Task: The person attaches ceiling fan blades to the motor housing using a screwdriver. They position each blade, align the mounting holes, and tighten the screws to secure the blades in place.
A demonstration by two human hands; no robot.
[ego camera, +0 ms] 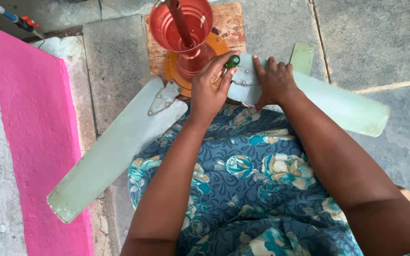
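Centrally, left hand (208,90) gripping screwdriver (231,62), right hand (274,82) flat

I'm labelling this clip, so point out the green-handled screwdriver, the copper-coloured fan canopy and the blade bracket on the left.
screwdriver (232,61), head view, green handle.
fan canopy (176,23), head view, inner wall.
blade bracket (165,97), head view, metal plate's middle.

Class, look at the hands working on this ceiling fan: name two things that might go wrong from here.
1. The green-handled screwdriver in the left hand could slip toward the right hand, which presses the blade bracket right beside it.
2. The long fan blade overhangs the lap and might tip or swing.
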